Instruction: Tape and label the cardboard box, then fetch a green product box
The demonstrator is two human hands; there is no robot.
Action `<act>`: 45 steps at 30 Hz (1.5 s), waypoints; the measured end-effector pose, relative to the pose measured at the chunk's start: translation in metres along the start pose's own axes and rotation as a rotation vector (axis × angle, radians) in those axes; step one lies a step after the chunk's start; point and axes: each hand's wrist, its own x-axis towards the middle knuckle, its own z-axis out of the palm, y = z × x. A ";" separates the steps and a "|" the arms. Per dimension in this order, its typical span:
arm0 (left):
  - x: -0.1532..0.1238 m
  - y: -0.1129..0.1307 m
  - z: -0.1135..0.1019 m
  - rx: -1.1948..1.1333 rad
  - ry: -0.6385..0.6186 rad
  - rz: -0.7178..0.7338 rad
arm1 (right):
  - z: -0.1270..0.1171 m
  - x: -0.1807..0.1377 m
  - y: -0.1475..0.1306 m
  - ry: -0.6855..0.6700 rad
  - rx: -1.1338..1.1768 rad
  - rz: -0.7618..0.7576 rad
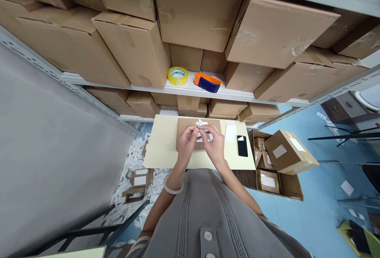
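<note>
Nearest is the grey garment [198, 210], with a pale bangle [172, 190] around the left wrist. Beyond it the left hand [187, 138] and right hand [214, 142] meet, thumbs and forefingers drawn together in a pinch on what looks like a white slip [201, 123], its corner standing up above the fingertips. The slip is over a cardboard box [182, 127], which lies flat on a cream table [162, 143]. The step in hand seems to be fine fingertip work on the slip; the next move calls for a light, precise pinch with the box kept steady. A yellowish speck at the fingertips is too small to identify, and the fingers cover much of a white patch, perhaps a label, on the box top. To the right of the box lie a white paper sheet [230, 132] and a black smartphone [242, 146]; the writing on them, if any, is unreadable. Right of the table, an open carton [289, 188] holds smaller boxes, some partly hidden. Farther, the shelf [213, 95] bears a yellow tape roll [181, 69], an orange-and-navy loop [208, 83] of unclear use, and stacked cartons [196, 8], the uppermost cut off by the frame.
</note>
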 end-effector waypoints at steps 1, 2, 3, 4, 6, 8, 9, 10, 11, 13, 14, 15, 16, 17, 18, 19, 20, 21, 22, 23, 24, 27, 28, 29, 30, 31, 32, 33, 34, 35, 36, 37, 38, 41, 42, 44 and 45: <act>0.000 0.000 0.000 0.023 0.003 0.031 | 0.000 0.000 0.000 -0.001 0.003 0.002; 0.001 0.000 -0.001 0.049 0.009 0.065 | 0.000 -0.001 -0.001 -0.001 0.004 0.006; 0.001 0.000 -0.001 0.075 0.014 0.099 | 0.000 -0.001 -0.001 -0.001 0.006 0.010; 0.001 0.000 -0.002 0.098 0.018 0.129 | 0.000 -0.002 -0.002 -0.002 0.008 0.013; 0.002 -0.001 -0.003 0.131 0.023 0.166 | 0.000 -0.003 -0.002 -0.002 0.014 0.012; 0.002 -0.002 -0.005 0.159 0.024 0.183 | 0.001 -0.004 -0.003 -0.003 0.017 0.012; 0.002 -0.002 -0.005 0.176 0.025 0.192 | 0.001 -0.005 -0.003 -0.004 0.015 0.015; 0.002 -0.002 -0.006 0.195 0.028 0.204 | 0.001 -0.005 -0.003 -0.002 0.010 0.021; 0.001 -0.002 -0.006 0.214 0.030 0.218 | 0.001 -0.006 -0.003 -0.002 0.003 0.028; 0.000 0.000 -0.007 0.257 0.037 0.243 | 0.001 -0.007 -0.002 0.000 -0.012 0.041; -0.001 0.002 -0.007 0.277 0.041 0.252 | 0.001 -0.007 -0.002 0.000 -0.019 0.044; -0.002 0.003 -0.006 0.294 0.045 0.259 | 0.001 -0.008 -0.001 0.000 -0.028 0.045; -0.003 0.005 -0.006 0.309 0.049 0.265 | 0.001 -0.008 -0.001 0.001 -0.037 0.045; -0.005 0.006 -0.005 0.323 0.051 0.271 | 0.001 -0.008 0.000 0.001 -0.048 0.045; -0.006 0.007 -0.005 0.338 0.054 0.276 | 0.001 -0.009 0.000 0.004 -0.060 0.045; -0.007 0.009 -0.004 0.355 0.057 0.284 | 0.001 -0.009 0.000 0.008 -0.075 0.047; -0.008 0.010 -0.003 0.374 0.059 0.292 | 0.000 -0.010 0.001 0.014 -0.089 0.049; -0.009 0.010 -0.003 0.393 0.060 0.301 | 0.000 -0.010 0.001 0.021 -0.101 0.053; -0.010 0.011 -0.002 0.409 0.060 0.310 | 0.000 -0.011 0.001 0.026 -0.108 0.059; -0.011 0.011 -0.001 0.422 0.058 0.321 | -0.001 -0.011 0.001 0.030 -0.109 0.065; -0.012 0.011 0.000 0.433 0.055 0.331 | -0.001 -0.011 0.001 0.034 -0.105 0.070; -0.014 0.011 0.000 0.479 0.053 0.369 | -0.003 -0.010 0.001 0.037 -0.111 0.056; -0.014 0.012 -0.002 0.502 0.059 0.384 | -0.003 -0.008 0.000 0.030 -0.128 0.037; -0.014 0.013 -0.004 0.531 0.064 0.398 | -0.002 -0.006 -0.001 0.015 -0.150 0.009; -0.014 0.014 -0.008 0.565 0.069 0.412 | -0.002 -0.003 -0.002 -0.014 -0.171 -0.026; -0.014 0.016 -0.013 0.603 0.073 0.426 | 0.000 0.001 -0.004 -0.054 -0.188 -0.065; -0.015 0.018 -0.019 0.645 0.077 0.441 | 0.002 0.005 -0.007 -0.101 -0.199 -0.108; -0.015 0.021 -0.027 0.690 0.082 0.458 | 0.006 0.009 -0.010 -0.150 -0.205 -0.150; -0.016 0.025 -0.035 0.738 0.091 0.477 | 0.011 0.014 -0.014 -0.200 -0.205 -0.189; -0.018 0.029 -0.044 0.790 0.105 0.496 | 0.017 0.017 -0.018 -0.247 -0.203 -0.224; -0.021 0.032 -0.054 0.845 0.127 0.516 | 0.024 0.021 -0.023 -0.291 -0.196 -0.255; -0.024 0.036 -0.065 0.901 0.153 0.530 | 0.032 0.023 -0.029 -0.336 -0.186 -0.282; -0.029 0.040 -0.075 0.956 0.185 0.538 | 0.042 0.025 -0.034 -0.382 -0.173 -0.308; -0.048 0.049 -0.106 1.091 0.309 0.519 | 0.073 0.024 -0.052 -0.517 -0.130 -0.384; -0.056 0.052 -0.116 1.124 0.354 0.501 | 0.085 0.022 -0.058 -0.561 -0.115 -0.413; -0.074 0.056 -0.134 1.183 0.449 0.458 | 0.109 0.016 -0.069 -0.647 -0.083 -0.475; -0.084 0.058 -0.143 1.208 0.497 0.432 | 0.121 0.012 -0.074 -0.692 -0.068 -0.505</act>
